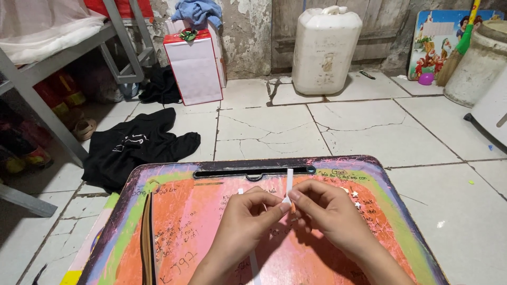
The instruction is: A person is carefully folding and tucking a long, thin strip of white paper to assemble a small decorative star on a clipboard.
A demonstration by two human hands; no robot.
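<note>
Both of my hands meet over a colourful small table point(174, 211) with an orange top and scribbles on it. My left hand point(248, 214) and my right hand point(325, 208) pinch a thin white paper strip point(289, 182) between their fingertips; one end sticks up above the fingers. A second length of white strip point(254, 262) trails down below my left wrist. Tiny white folded stars point(356, 199) lie on the table just right of my right hand.
A black garment point(134, 148) lies on the cracked tiled floor at left. A white-and-red gift bag point(194, 66), a white plastic jerrycan point(325, 47), a bucket point(478, 66) and a broom stand by the far wall. A metal bed frame point(31, 95) is at left.
</note>
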